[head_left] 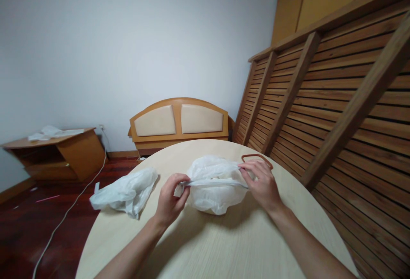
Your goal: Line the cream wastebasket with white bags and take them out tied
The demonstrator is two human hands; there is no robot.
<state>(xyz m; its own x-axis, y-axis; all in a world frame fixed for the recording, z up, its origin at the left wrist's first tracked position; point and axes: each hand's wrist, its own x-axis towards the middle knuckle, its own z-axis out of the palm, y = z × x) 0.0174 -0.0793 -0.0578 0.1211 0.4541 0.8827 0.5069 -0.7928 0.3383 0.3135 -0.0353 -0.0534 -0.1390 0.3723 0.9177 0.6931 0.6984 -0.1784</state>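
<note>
A white plastic bag (214, 200) is on the round table (205, 249), bulging out, with its upper edge stretched between my hands. At its left end, my left hand (171, 195) pinches the rim between thumb and fingers. My right hand (261, 183) grips the opposite end of the rim the same way. Whatever the bag may contain is mostly hidden by the plastic. Left of my left hand, a second white plastic bag (131, 191) lies crumpled, partly hanging over the table's edge. Just beyond my right hand is a brown loop-shaped handle (256, 156), partly covered by the fingers.
A wooden headboard (179, 138) with two cream panels stands behind the table. Slatted wooden boards (320, 112) lean along the right. At left is a low wooden cabinet (77, 155) with white plastic on top. A white cable (68, 212) crosses the dark red floor.
</note>
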